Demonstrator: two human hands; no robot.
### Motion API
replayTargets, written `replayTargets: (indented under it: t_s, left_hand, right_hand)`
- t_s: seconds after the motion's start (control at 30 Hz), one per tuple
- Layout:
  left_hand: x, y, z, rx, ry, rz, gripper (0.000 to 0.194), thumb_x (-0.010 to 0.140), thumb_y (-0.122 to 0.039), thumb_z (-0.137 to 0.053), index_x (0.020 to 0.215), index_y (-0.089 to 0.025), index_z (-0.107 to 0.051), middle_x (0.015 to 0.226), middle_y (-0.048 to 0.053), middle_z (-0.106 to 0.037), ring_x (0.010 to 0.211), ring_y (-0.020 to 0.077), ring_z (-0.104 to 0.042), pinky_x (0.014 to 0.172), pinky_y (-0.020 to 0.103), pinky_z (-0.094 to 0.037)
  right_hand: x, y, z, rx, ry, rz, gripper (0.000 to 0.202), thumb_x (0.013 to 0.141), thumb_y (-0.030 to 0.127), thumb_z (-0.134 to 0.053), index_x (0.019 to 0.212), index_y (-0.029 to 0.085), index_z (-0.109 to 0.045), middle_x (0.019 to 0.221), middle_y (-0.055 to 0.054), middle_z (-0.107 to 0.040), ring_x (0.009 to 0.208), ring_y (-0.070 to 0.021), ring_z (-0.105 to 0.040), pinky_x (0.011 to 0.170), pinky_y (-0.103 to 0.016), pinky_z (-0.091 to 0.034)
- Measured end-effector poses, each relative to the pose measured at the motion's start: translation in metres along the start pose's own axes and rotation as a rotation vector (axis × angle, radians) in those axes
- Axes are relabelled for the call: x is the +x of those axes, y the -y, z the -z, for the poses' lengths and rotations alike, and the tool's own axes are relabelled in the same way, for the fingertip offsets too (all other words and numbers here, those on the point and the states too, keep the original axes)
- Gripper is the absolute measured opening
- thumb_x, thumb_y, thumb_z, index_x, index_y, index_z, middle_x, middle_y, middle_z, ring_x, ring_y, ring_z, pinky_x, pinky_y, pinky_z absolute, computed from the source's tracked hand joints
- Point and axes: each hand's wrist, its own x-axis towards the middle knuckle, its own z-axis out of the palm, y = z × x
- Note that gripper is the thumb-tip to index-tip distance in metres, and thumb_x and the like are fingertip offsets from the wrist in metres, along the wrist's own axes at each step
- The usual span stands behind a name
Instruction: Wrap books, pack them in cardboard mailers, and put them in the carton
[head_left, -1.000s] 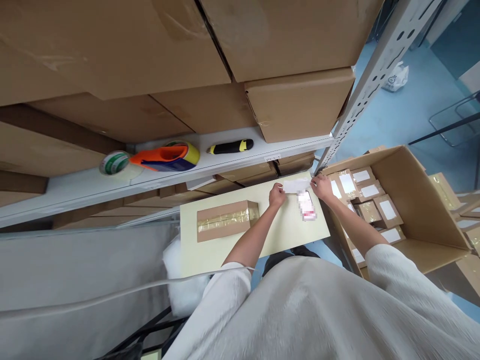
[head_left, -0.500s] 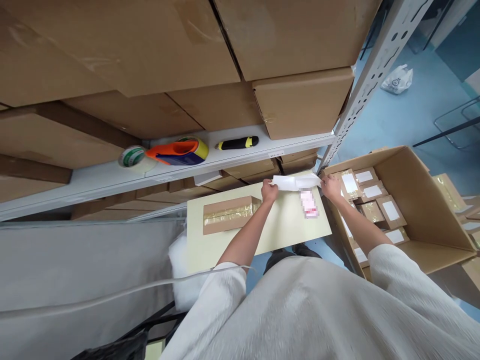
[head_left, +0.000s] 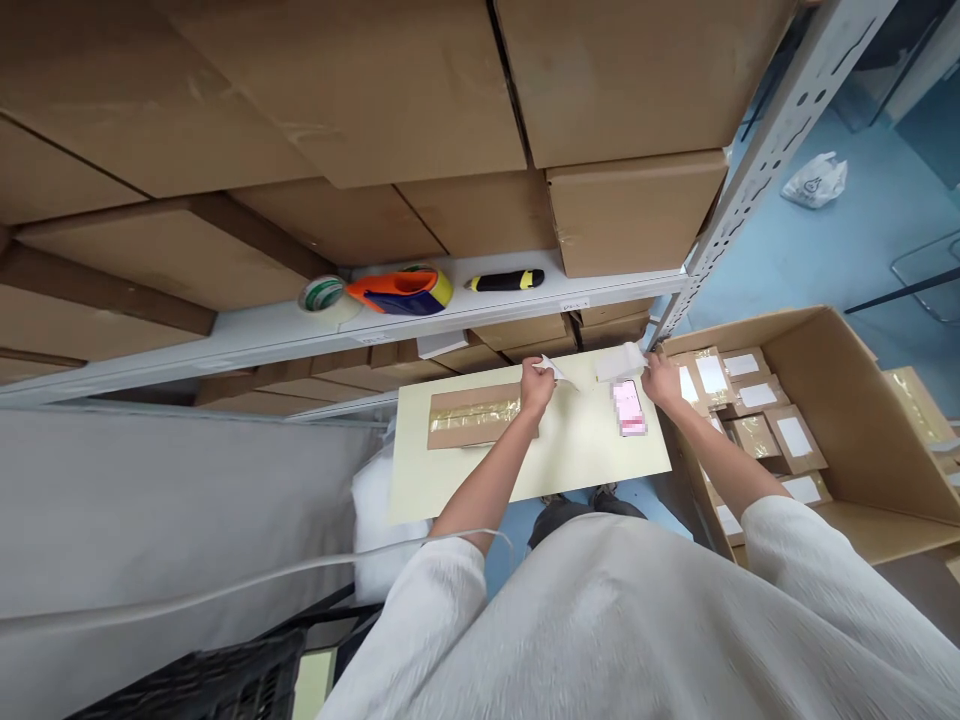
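Observation:
My left hand (head_left: 536,385) is closed in a pinch on a small white piece of paper (head_left: 553,369), its edge curling away from the fingers. Off to the right, my right hand (head_left: 661,380) grips the end of another white paper strip (head_left: 621,362), which lies low over the pale yellow board (head_left: 577,450). A gap separates the two papers. Just below the right strip rests a phone (head_left: 629,408) with a blurred pinkish screen. Left of my left hand lies a brown cardboard box (head_left: 442,436) with shiny tape along its top, partly hidden by my forearm.
An open carton (head_left: 862,430) at right holds several small boxes with white labels. On the shelf (head_left: 517,300) ahead are an orange tape dispenser (head_left: 401,290), a clear tape roll (head_left: 324,297) and a black-yellow utility knife (head_left: 506,281), before stacked cartons. A white cable (head_left: 225,597) crosses left.
The single white strip stretched between my hands is now two separate pieces, one in each hand. The view has shifted slightly to the left.

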Motion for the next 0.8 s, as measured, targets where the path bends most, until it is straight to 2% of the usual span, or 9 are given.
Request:
replayTargets:
  t_s: [0.1, 0.2, 0.33, 0.47, 0.6, 0.7, 0.8]
  left_hand:
    - [-0.009, 0.0, 0.013, -0.187, -0.002, 0.049, 0.044, 0.086, -0.014, -0.069, 0.125, -0.025, -0.054, 0.089, -0.002, -0.064, 0.074, 0.0148, -0.071, 0.072, 0.027, -0.059]
    - [-0.016, 0.002, 0.029, -0.333, -0.005, 0.077, 0.045, 0.086, -0.013, -0.07, 0.126, -0.024, -0.053, 0.093, -0.001, -0.063, 0.074, 0.0133, -0.071, 0.072, 0.027, -0.061]
    - [-0.024, 0.009, 0.055, -0.495, -0.015, 0.129, 0.043, 0.089, -0.014, -0.069, 0.127, -0.024, -0.052, 0.098, 0.001, -0.062, 0.073, 0.0119, -0.071, 0.073, 0.029, -0.064]
    - [-0.03, 0.019, 0.09, -0.572, 0.023, 0.163, 0.043, 0.087, -0.014, -0.07, 0.125, -0.025, -0.051, 0.096, 0.0, -0.062, 0.076, 0.0123, -0.072, 0.077, 0.03, -0.065]
    - [-0.036, 0.034, 0.132, -0.626, 0.072, 0.178, 0.043, 0.084, -0.015, -0.072, 0.12, -0.025, -0.051, 0.1, 0.003, -0.066, 0.084, 0.0145, -0.071, 0.078, 0.03, -0.064]
    - [-0.036, 0.048, 0.165, -0.619, 0.052, 0.114, 0.044, 0.081, -0.018, -0.073, 0.12, -0.026, -0.055, 0.114, 0.006, -0.068, 0.099, 0.0184, -0.072, 0.081, 0.031, -0.062]
    - [-0.033, 0.062, 0.196, -0.602, 0.034, -0.009, 0.039, 0.082, -0.023, -0.071, 0.12, -0.027, -0.061, 0.127, 0.007, -0.069, 0.114, 0.0216, -0.07, 0.091, 0.034, -0.06]
  right_hand:
    - [-0.002, 0.03, -0.001, 0.068, 0.021, 0.131, 0.047, 0.101, 0.022, -0.049, 0.146, 0.015, -0.061, 0.137, -0.019, -0.064, 0.123, -0.0361, -0.056, 0.105, -0.046, -0.043]
    - [-0.008, 0.067, -0.006, 0.153, 0.073, 0.288, 0.043, 0.101, 0.034, -0.059, 0.141, 0.02, -0.065, 0.138, -0.016, -0.065, 0.127, -0.0356, -0.055, 0.107, -0.046, -0.044]
    - [-0.02, 0.119, -0.016, 0.228, 0.109, 0.429, 0.048, 0.097, 0.046, -0.072, 0.14, 0.026, -0.065, 0.139, -0.013, -0.065, 0.13, -0.0349, -0.055, 0.11, -0.048, -0.043]
    - [-0.03, 0.165, -0.021, 0.285, 0.092, 0.484, 0.043, 0.098, 0.043, -0.071, 0.136, 0.025, -0.067, 0.137, -0.013, -0.067, 0.127, -0.0326, -0.058, 0.109, -0.046, -0.044]
    - [-0.039, 0.206, -0.018, 0.358, 0.04, 0.534, 0.023, 0.104, 0.033, -0.054, 0.116, 0.025, -0.071, 0.125, -0.012, -0.072, 0.122, -0.0295, -0.061, 0.106, -0.043, -0.046]
    - [-0.045, 0.236, -0.012, 0.476, -0.024, 0.525, 0.018, 0.099, 0.03, -0.054, 0.102, 0.024, -0.07, 0.111, -0.009, -0.075, 0.111, -0.028, -0.065, 0.102, -0.042, -0.048]
    - [-0.051, 0.265, -0.006, 0.621, -0.026, 0.443, 0.015, 0.092, 0.037, -0.058, 0.097, 0.025, -0.066, 0.1, -0.005, -0.074, 0.098, -0.0255, -0.066, 0.094, -0.04, -0.05]
